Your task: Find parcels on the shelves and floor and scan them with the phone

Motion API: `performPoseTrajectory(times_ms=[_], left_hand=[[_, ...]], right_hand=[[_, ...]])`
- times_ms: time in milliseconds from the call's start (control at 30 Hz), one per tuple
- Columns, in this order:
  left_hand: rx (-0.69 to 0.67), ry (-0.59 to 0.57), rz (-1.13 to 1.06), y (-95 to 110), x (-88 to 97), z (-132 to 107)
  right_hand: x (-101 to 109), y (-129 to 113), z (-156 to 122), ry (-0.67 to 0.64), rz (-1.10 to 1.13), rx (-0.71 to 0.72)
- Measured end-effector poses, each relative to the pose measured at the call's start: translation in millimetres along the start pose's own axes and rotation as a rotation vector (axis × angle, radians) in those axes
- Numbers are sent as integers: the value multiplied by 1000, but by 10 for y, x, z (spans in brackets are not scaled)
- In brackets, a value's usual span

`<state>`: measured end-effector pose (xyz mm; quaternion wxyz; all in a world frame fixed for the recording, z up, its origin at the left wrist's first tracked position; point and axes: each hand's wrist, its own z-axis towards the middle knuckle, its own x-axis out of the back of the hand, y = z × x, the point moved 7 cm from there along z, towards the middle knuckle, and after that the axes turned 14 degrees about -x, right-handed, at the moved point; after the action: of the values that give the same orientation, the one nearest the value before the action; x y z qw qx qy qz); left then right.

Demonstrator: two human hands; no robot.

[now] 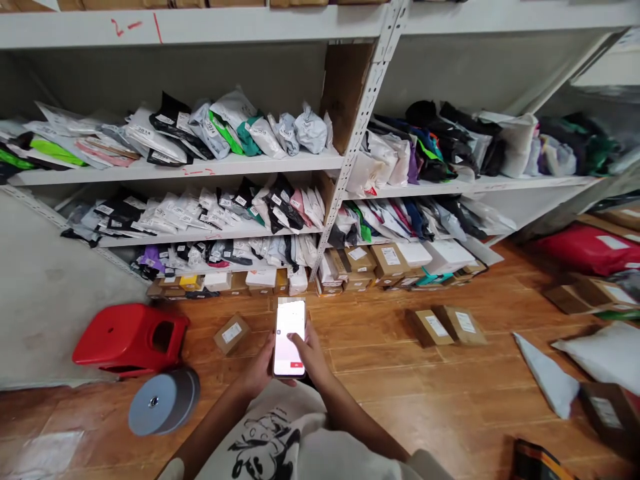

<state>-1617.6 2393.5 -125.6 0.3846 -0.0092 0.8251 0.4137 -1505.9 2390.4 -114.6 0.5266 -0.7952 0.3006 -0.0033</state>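
Observation:
A smartphone (pixel 284 352) with a bright white screen is held upright in front of my body, low in the middle of the view. My left hand (pixel 261 365) is wrapped round its left edge. On the other side my right hand (pixel 313 350) grips the right edge, its thumb lying over the screen. A small red button shows near the bottom of the display; the rest is too bright to read. The fingers behind the phone are hidden.
White metal shelves (pixel 270 165) ahead carry many labelled parcel bags. Cardboard boxes (pixel 390 260) line the lowest level. A red plastic stool (pixel 125 337) and a round grey stool (pixel 157 403) stand left. A small box (pixel 231 333), paired boxes (pixel 450 325) and white bags (pixel 547 377) lie on the wooden floor.

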Motion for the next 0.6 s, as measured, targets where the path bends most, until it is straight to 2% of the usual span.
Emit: performPoseTrajectory(times_ms=[333,600], left_hand=[[-5,54,-54,98,-15,-3],[-63,-9,-144,134,-58,35]], right_hand=[[-94,-75,-57,-110,54,-67],[-65,-52,-117,-181,65,-91]])
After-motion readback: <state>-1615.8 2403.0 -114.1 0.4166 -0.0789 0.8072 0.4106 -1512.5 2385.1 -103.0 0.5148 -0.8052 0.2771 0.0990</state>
